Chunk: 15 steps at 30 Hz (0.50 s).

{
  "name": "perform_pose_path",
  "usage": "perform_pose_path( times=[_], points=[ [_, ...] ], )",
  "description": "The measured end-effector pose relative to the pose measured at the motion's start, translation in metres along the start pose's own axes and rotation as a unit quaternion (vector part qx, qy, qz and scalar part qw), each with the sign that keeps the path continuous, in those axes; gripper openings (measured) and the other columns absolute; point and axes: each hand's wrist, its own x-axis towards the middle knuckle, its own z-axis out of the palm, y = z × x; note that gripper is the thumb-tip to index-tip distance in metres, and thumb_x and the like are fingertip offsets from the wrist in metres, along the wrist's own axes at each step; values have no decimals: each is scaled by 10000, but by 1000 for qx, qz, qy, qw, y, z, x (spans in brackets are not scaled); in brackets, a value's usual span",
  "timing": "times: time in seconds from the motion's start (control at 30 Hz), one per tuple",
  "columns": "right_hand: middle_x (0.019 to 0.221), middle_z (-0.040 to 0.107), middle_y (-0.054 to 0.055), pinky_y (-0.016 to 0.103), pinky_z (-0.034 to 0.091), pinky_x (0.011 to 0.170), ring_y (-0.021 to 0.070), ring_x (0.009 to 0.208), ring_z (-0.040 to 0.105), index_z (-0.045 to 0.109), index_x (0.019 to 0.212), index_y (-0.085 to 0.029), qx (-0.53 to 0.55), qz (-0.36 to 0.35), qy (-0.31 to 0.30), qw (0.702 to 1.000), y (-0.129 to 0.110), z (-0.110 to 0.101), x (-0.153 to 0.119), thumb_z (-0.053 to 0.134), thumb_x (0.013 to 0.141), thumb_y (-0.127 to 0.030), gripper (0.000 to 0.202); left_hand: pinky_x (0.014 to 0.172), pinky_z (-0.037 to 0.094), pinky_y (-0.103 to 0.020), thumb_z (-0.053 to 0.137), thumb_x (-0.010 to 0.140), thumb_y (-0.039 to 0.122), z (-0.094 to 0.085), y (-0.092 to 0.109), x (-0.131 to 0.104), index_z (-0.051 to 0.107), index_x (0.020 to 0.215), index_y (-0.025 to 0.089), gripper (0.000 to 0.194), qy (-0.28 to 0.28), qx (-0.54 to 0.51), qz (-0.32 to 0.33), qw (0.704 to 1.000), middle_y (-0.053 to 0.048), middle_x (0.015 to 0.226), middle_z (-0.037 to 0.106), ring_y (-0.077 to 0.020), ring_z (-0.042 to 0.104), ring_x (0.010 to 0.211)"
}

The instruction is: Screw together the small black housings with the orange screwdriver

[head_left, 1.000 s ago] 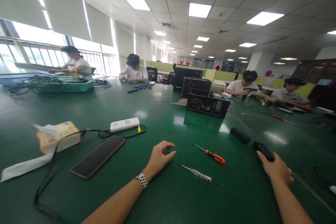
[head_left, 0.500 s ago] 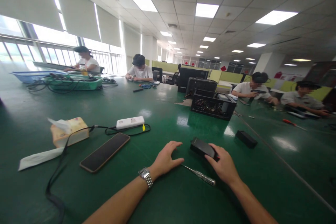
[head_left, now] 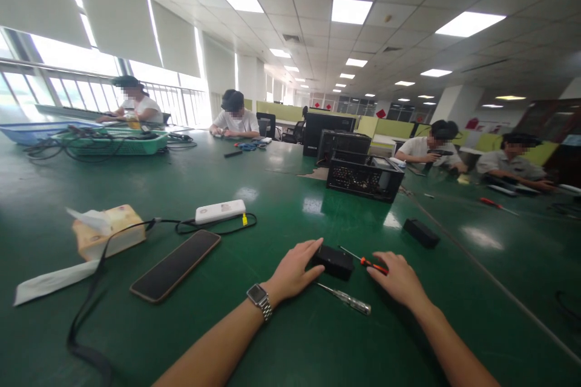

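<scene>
My left hand (head_left: 296, 271) has its thumb and fingers around the left end of a small black box (head_left: 334, 262) that rests on the green table. At the box's right side lies a screwdriver (head_left: 368, 262) with an orange-red and black handle, its shaft pointing up and left past the box. My right hand (head_left: 399, 281) has its fingers on that handle's end; the palm side is hidden. Between my hands, nearer to me, a second screwdriver (head_left: 351, 300) with a clear handle lies untouched on the table.
Left of my hands lie a phone (head_left: 177, 265), a white power bank (head_left: 220, 211) with a black cable, and a tissue pack (head_left: 109, 231). Another black box (head_left: 421, 233) lies to the right. An opened computer case (head_left: 363, 178) stands ahead. Several people sit around the table's far side.
The black box has passed from my right hand to my left and now shows a different face. My right hand has moved slightly right onto the orange-red screwdriver. The view has shifted a little.
</scene>
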Motion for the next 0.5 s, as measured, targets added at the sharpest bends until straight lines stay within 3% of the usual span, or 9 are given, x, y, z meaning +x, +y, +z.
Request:
perform_pose_path(
  times=[0.07, 0.13, 0.23, 0.3, 0.37, 0.5],
  points=[
    [953, 696, 76, 360, 476, 756, 258, 864, 625, 732, 950, -215, 64, 13, -19, 998, 12, -4, -2, 578, 786, -486, 352, 999, 432, -436, 595, 875, 360, 1, 1, 2, 411, 1415, 259, 579, 17, 3, -16, 1000, -91, 1312, 548, -275, 528, 1160],
    [860, 698, 60, 323, 474, 708, 230, 785, 631, 729, 925, -208, 123, 29, -3, 992, 16, -8, -3, 487, 846, -494, 383, 964, 457, -404, 612, 860, 344, 2, 1, 3, 516, 1326, 246, 486, 27, -6, -20, 999, -83, 1250, 572, -261, 553, 1106],
    [635, 620, 25, 278, 428, 547, 188, 587, 569, 693, 980, -163, 204, 69, 85, 973, 12, -13, -4, 384, 898, -525, 482, 945, 465, -370, 613, 857, 303, 2, -2, 3, 598, 1197, 236, 347, 32, -36, -28, 998, -61, 1190, 612, -240, 576, 1070],
    [518, 511, -18, 256, 358, 455, 154, 475, 474, 679, 941, -150, 281, 86, 147, 945, 7, -14, -6, 431, 880, -546, 471, 922, 472, -374, 634, 840, 297, 2, -3, 1, 606, 1165, 225, 334, 38, -39, -43, 998, -58, 1139, 643, -240, 596, 1026],
    [511, 484, -27, 245, 330, 431, 135, 454, 435, 674, 866, -152, 329, 82, 169, 926, 4, -13, -8, 483, 858, -543, 435, 894, 480, -380, 658, 817, 301, 2, -3, -1, 613, 1140, 217, 337, 47, -30, -51, 997, -58, 1095, 657, -243, 606, 989],
    [570, 537, -4, 240, 344, 442, 130, 479, 450, 685, 791, -158, 320, 56, 153, 933, 5, -8, -10, 513, 844, -512, 396, 881, 481, -363, 680, 796, 284, 0, 0, -6, 612, 1126, 225, 342, 76, -19, -31, 996, -52, 1089, 651, -236, 595, 991]
  ],
)
